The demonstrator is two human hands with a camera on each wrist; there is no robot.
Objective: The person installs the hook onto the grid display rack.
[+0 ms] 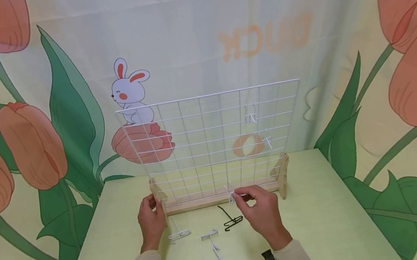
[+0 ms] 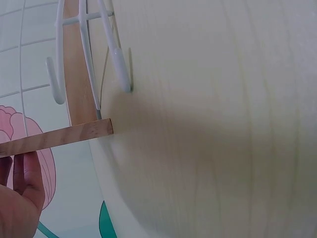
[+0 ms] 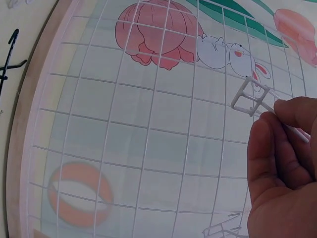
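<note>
A white wire grid panel [image 1: 205, 96] stands upright in a wooden stand [image 1: 197, 205]. My left hand [image 1: 151, 220] holds the stand's left upright; in the left wrist view its fingers [image 2: 30, 173] meet the edge of the wooden piece [image 2: 64, 136]. Between thumb and fingertips, my right hand [image 1: 259, 209] pinches a white wire hook [image 1: 231, 197] low in front of the grid. In the right wrist view, the hook's rectangular back [image 3: 242, 108] sticks out past the fingertips. Two other white hooks, an upper one [image 1: 251, 118] and a lower one [image 1: 267, 140], hang on the grid's right side.
On the table [image 1: 102, 243] before the stand lie a black hook [image 1: 234, 221] and several white ones, including a left one [image 1: 180, 235], a middle one [image 1: 209, 234] and a near one [image 1: 217, 254]. A printed curtain [image 1: 184, 43] hangs behind.
</note>
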